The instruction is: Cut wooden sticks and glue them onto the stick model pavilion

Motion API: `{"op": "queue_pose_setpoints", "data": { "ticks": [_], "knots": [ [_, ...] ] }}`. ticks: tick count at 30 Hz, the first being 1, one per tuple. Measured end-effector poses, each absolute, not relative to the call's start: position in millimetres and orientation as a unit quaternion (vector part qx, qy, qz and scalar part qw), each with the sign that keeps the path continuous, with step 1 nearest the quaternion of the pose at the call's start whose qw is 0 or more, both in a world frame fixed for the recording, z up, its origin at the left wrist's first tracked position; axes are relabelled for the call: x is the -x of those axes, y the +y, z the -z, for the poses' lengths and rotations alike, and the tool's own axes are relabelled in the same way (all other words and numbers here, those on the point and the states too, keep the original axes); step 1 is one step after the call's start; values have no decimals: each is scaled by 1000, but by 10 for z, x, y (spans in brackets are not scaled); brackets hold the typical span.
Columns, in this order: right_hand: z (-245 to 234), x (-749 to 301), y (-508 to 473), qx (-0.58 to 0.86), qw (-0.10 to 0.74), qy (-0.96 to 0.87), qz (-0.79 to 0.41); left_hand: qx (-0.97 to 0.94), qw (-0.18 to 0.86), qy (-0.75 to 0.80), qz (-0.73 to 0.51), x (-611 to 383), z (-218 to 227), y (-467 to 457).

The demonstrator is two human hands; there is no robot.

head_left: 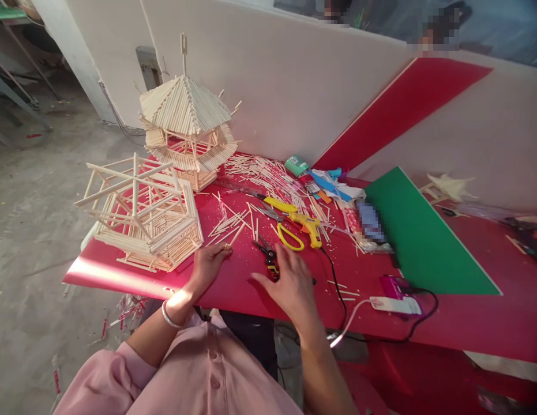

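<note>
My left hand (207,264) rests on the red table (233,288), its fingertips pinched on a thin wooden stick (233,237) beside an unfinished stick house frame (142,213). My right hand (289,282) lies flat with fingers spread over small black pliers (268,256). A finished stick pagoda (186,129) stands behind the frame. Loose sticks (259,173) are scattered across the tabletop.
Yellow scissors (283,222) and a yellow glue gun (309,226) with a black cord lie just beyond my right hand. A green board (419,236), coloured paper scraps (329,181), a white power strip (395,304) and a red-and-white wall (337,86) bound the right and back.
</note>
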State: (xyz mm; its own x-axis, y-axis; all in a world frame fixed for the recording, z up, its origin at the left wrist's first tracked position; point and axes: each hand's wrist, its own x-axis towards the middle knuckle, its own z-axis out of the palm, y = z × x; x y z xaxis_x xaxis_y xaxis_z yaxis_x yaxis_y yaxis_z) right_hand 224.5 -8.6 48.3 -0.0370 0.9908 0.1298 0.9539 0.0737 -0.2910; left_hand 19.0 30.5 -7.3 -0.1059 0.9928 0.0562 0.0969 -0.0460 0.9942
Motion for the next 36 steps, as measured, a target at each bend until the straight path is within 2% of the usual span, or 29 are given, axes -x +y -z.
{"op": "queue_pose_setpoints", "data": {
  "ticks": [3,5,7,11,13,15,17,18,25,32,36],
  "knots": [
    [-405,-2554,-267,728,6,-685,-24,-505,433,539,-517,-207,97,306],
    [-372,-2648,-329,726,-30,-686,-18,-509,422,541,-520,-211,115,304],
    [-360,-2682,-347,724,-28,-688,-35,-521,405,540,-523,-214,129,298],
    [-373,-2720,-365,754,47,-641,-135,-555,361,530,-530,-224,145,282],
    [-382,-2733,-428,746,134,-605,-245,-564,348,526,-533,-229,150,278],
    [-397,-2709,-527,692,226,-555,-402,-569,339,523,-536,-233,153,277],
    [-429,-2626,-623,620,269,-520,-522,-574,331,523,-536,-234,154,276],
    [-451,-2564,-655,599,270,-524,-542,-577,327,523,-535,-234,153,275],
    [-534,-2155,-497,639,198,-677,-307,-600,307,511,-534,-224,129,266],
    [-508,-1996,-368,652,136,-696,-268,-617,276,518,-524,-212,97,270],
    [-533,-2001,-382,654,132,-692,-275,-616,283,508,-532,-222,85,272]
  ]
}}
